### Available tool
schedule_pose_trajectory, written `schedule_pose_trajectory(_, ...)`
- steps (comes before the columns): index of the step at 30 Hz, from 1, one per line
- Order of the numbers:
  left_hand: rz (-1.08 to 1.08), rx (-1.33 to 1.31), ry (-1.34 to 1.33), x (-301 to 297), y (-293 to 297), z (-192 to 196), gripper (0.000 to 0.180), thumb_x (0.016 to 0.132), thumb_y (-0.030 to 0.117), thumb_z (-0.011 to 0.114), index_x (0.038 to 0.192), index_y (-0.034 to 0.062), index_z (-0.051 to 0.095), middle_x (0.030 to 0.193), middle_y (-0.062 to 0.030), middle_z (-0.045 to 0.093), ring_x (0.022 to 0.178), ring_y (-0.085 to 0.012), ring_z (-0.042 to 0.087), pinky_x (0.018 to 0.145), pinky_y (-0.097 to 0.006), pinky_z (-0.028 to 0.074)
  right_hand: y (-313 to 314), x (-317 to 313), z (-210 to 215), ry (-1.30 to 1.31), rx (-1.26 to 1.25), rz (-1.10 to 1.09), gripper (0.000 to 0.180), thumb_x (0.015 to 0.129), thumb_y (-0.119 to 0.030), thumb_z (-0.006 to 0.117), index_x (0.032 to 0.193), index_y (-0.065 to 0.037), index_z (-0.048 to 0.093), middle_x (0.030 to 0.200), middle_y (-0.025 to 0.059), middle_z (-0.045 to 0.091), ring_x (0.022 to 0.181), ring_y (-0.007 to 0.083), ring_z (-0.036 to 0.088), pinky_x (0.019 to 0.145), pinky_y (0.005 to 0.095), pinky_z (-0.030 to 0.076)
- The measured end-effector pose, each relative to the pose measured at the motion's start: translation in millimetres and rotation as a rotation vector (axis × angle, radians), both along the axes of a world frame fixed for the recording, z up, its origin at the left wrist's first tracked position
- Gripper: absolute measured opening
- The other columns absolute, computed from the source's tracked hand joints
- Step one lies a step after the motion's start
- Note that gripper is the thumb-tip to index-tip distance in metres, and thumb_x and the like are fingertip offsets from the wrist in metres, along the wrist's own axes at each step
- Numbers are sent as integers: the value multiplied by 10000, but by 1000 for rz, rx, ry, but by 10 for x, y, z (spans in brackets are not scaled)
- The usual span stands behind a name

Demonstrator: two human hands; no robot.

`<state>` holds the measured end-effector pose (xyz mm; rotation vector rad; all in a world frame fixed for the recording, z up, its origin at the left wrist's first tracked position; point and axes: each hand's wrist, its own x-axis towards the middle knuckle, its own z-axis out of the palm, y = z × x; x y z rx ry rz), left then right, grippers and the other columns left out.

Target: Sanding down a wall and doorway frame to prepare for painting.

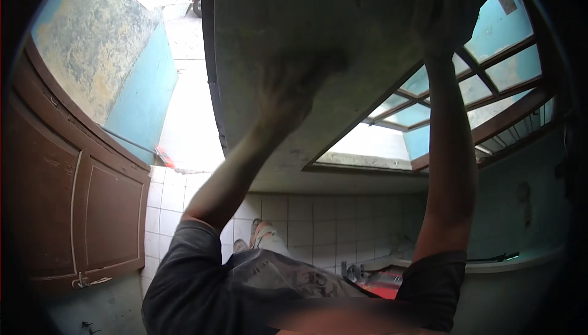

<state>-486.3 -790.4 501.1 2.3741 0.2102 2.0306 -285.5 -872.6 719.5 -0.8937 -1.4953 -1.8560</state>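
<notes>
Panel: I see a large flat grey-green sheet (318,22), stained and dull, with a dark left edge, raised overhead and filling the upper middle of view.
Left hand (294,90): pressed flat beneath it, fingers spread.
Right hand (438,19): against its right part; I cannot tell the grip.
Behind: window frame (490,120).

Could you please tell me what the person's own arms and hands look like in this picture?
Both forearms are bare, with no gloves, watch or rings visible. The left hand and right hand are shadowed and blurred. Short dark grey sleeves end at about the elbows.
</notes>
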Motion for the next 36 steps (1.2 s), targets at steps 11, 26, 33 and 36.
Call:
schedule_pose_trajectory(11,-78,160,-76,-753,542,2363,489,854,32,655,1340,29,598,1331,-219,559,1237,-405,544,1034,-493,436,26,-152,-91,157,-51,128,452,952,-276,681,1354,-79,623,1324,145,634,1208,325,610,1030,413,481)
schedule_pose_trajectory(26,181,535,-45,-1200,874,3384,716,847,53,655,1494,-25,357,1440,-284,428,1367,-454,407,1153,-532,315,708,-634,998,37,-177,53,455,944,-220,668,1394,-200,609,1360,92,589,1245,306,549,1054,500,431)
schedule_pose_trajectory(33,170,706,63,-859,1018,3823,599,865,64,604,1410,-72,398,1416,-302,422,1363,-497,379,1151,-532,324,753,-866,1720,244,132,38,392,1007,-284,585,1380,-163,606,1303,170,582,1209,386,533,1068,552,373)
schedule_pose_trajectory(36,104,710,-114,-801,1145,3772,464,885,62,603,1329,-40,512,1378,-277,480,1329,-498,423,1108,-528,380,855,-1004,67,275,32,25,455,971,-299,656,1414,-206,605,1373,131,555,1261,393,494,1070,599,350)
